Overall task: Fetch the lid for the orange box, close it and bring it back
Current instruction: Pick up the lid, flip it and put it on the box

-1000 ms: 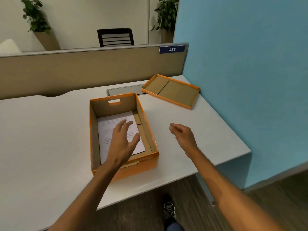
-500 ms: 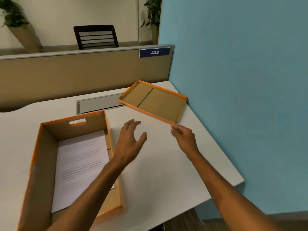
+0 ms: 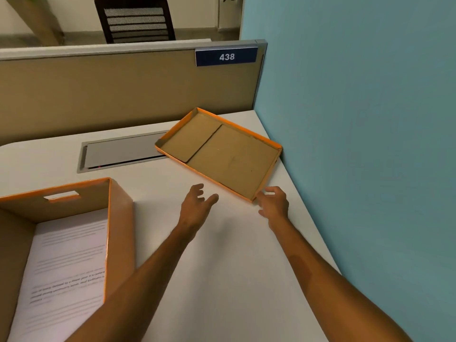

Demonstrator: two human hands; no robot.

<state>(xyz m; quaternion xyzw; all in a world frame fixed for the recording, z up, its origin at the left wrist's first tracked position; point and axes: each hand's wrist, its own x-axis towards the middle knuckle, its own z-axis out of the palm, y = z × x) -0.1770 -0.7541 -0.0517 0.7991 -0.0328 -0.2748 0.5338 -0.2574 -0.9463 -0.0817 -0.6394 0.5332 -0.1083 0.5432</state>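
Note:
The orange lid (image 3: pixel 229 154) lies upside down, brown inside up, in the far right corner of the white desk, against the blue wall. My right hand (image 3: pixel 273 203) is at the lid's near right corner, fingers spread, touching or nearly touching the rim. My left hand (image 3: pixel 197 206) hovers open just in front of the lid's near edge, holding nothing. The open orange box (image 3: pixel 118 233) stands at the near left with printed paper (image 3: pixel 66 262) lying inside; its left part runs out of view.
The white desk (image 3: pixel 222 280) ends at a tan partition (image 3: pixel 123 90) with a "438" sign at the back and a blue wall (image 3: pixel 357 144) on the right. A grey cable flap (image 3: pixel 123 151) sits beside the lid. A black chair (image 3: pixel 134 19) stands beyond the partition.
Both hands have moved away from the box and forward to the right, up to the lid. The view has closed in on the lid, with the box sliding to the lower left.

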